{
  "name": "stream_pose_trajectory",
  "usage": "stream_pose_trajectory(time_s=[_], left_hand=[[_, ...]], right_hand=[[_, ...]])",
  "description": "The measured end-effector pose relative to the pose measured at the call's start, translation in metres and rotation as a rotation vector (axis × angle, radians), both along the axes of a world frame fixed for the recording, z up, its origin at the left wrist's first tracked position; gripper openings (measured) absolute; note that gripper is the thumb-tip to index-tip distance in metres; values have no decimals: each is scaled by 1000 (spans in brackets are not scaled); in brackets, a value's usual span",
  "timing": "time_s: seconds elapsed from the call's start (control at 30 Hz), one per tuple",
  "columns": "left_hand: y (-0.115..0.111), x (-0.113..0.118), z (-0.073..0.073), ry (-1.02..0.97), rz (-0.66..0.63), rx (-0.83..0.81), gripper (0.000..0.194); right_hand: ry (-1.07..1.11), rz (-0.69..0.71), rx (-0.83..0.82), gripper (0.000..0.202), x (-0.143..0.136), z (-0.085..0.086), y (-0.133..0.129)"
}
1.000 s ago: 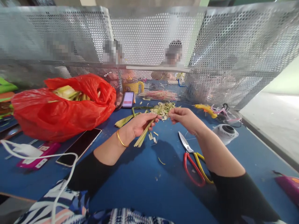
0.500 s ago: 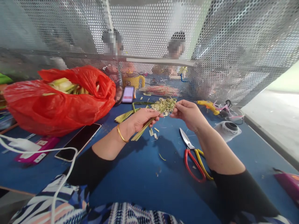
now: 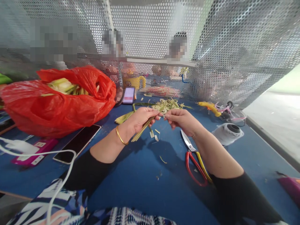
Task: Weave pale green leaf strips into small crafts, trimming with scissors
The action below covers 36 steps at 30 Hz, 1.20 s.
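My left hand [image 3: 142, 119], with a gold bangle on the wrist, is closed around a folded strip of yellow-green leaf [image 3: 141, 133]. One end of the strip points down toward me; its upper end passes beyond the fingers. Close to its fingertips, my right hand [image 3: 180, 120] is in a pinch; whatever lies between thumb and forefinger is too small to make out. Behind both hands is a heap of pale leaf scraps [image 3: 168, 105]. Scissors [image 3: 191, 148] with one red and one yellow handle lie on the blue table [image 3: 150, 181], beside my right forearm.
A red plastic bag [image 3: 58, 112] of leaves stands at left, near a dark phone [image 3: 78, 143], a magenta power strip [image 3: 35, 153] and a white cable [image 3: 70, 170]. A thread spool [image 3: 228, 133] and yellow tool [image 3: 209, 108] are at right. People sit behind the perforated metal screen [image 3: 145, 31].
My right hand has moved left and slightly down, closer to my left hand's fingertips. My left hand keeps its hold on the leaf strip. More of the scrap heap shows.
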<state>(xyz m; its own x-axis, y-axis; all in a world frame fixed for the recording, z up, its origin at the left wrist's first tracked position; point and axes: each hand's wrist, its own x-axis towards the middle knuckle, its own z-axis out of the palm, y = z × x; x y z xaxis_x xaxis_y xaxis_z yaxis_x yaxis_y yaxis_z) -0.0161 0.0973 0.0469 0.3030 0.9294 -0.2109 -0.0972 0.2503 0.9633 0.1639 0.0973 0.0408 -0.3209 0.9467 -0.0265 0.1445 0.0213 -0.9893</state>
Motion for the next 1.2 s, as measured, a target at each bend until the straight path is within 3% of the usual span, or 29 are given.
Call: stream_pose_trajectory(time_s=[0.23,0.37,0.47,0.6,0.67,0.8,0.87,0.93,1.07,1.2], left_hand=[[-6,2,4,73,-36,-2,22],[-7,2,4,115,-39,58,22],[-6,1,2,177,-26,125,23],[-1,0,-4,308,31,213,24],[-1,-1,-7,413,-5,297,25],[-5,-2,-5,608,-195,607,26],[-8,-3,-1,612,-316,711,24],[-9,-3,3,571,-347,759,22],[-6,-4,5,527,-40,777,21],[-2,-4,1,634,224,748,19]], right_hand=[[-217,-241,401,32,9,8,1],[-358,-331,539,26,10,7,1],[-456,-308,610,25,13,11,-2],[-594,-185,760,21,15,24,-13],[-619,-120,823,19,14,29,-18],[-575,-80,804,21,13,25,-14],[-525,-81,713,22,16,17,-5],[-453,-62,613,26,21,7,5],[-435,-93,607,31,18,-6,14],[-556,-130,877,27,2,-5,0]])
